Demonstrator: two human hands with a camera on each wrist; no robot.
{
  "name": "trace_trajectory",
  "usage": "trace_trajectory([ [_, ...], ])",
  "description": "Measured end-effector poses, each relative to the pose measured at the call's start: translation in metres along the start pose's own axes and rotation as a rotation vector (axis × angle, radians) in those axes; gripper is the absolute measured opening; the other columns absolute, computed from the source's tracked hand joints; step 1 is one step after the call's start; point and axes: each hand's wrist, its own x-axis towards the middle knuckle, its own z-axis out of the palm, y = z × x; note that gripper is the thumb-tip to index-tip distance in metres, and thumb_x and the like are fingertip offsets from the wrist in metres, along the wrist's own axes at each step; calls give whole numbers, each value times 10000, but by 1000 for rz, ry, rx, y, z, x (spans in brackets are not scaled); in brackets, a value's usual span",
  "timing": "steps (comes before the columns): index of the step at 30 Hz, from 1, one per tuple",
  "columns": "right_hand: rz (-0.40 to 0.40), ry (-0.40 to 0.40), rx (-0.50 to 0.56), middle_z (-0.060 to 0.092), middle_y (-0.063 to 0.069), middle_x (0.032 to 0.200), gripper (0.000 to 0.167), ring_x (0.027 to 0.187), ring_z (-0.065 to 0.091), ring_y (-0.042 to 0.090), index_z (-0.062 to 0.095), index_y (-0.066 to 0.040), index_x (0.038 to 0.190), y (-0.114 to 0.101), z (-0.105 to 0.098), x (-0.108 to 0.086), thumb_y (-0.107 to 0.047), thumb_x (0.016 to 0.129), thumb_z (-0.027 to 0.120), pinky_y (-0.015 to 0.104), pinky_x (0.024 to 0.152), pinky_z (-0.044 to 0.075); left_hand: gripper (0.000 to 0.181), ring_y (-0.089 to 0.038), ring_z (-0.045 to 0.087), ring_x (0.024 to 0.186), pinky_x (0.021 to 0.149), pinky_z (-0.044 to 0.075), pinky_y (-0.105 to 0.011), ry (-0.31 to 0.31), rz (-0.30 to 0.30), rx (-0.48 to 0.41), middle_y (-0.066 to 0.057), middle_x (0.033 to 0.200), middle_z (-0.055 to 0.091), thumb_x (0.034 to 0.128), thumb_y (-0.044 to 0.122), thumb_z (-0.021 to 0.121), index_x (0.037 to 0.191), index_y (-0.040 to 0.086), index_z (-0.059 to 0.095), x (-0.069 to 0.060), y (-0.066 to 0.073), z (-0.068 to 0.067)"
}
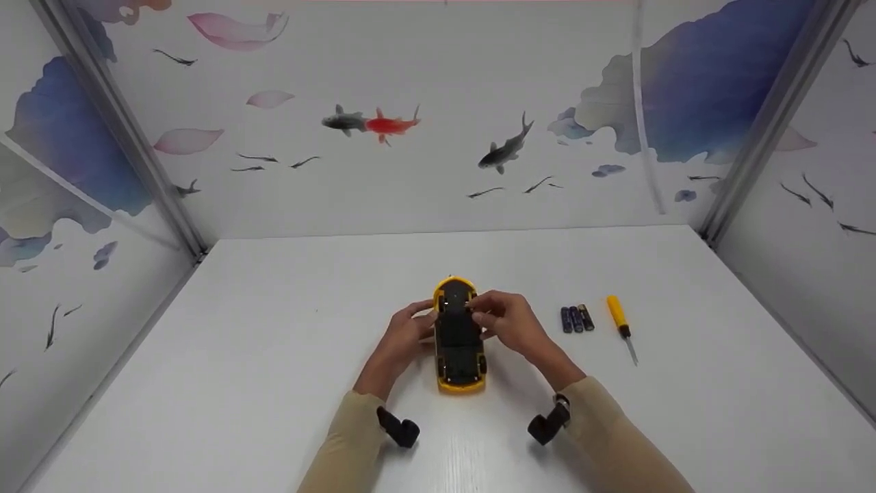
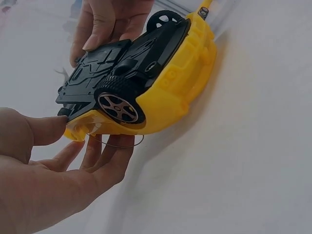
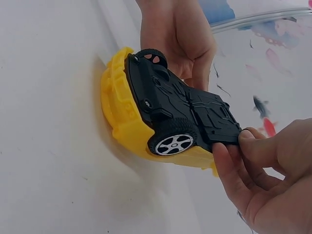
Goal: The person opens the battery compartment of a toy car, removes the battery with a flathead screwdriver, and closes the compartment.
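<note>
A yellow toy car (image 1: 461, 370) is upside down over the white table, its black underside and wheels facing up. My left hand (image 1: 405, 335) holds the car along its left side, the fingers curled under the yellow body in the left wrist view. At the opposite side, my right hand (image 1: 514, 323) has its thumb and fingers on the edge of a black battery cover (image 3: 213, 114), a raised rectangular panel on the underside. The right wrist view shows the thumb on top of that edge and a finger against its side. Part of the yellow body is hidden behind the fingers.
Several small dark batteries (image 1: 577, 319) lie side by side to the right of the car. Beyond them lies a screwdriver (image 1: 618, 316) with a yellow handle. White walls with painted fish (image 1: 391, 125) enclose the table (image 1: 274, 383) at the back and sides.
</note>
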Motion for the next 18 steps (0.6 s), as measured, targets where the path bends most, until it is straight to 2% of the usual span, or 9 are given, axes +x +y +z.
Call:
trace_trajectory([
  [6,14,17,30,698,126,1098,216,883,651,173,704,-55,1167,-2,0,-1,-30,973,613,315,744,608,473,-271,643,1178,982,550,-430,-8,9,-16,-176,1384,606,1052,223,491,1500,89,424,0,2,-1],
  [12,0,26,-5,713,116,1107,221,908,671,176,720,-65,1161,-2,4,-2,-34,960,633,328,764,610,476,-263,642,1182,1011,536,-433,-2,-6,-5,-160,1382,613,1046,237,499,1498,102,432,0,1,-2],
  [18,9,55,-44,721,102,1097,214,867,659,170,747,-86,1136,-4,6,-2,-46,941,668,309,725,595,471,-262,638,1186,1023,528,-437,0,-17,-23,-155,1374,618,1044,239,504,1493,110,439,0,2,-2],
])
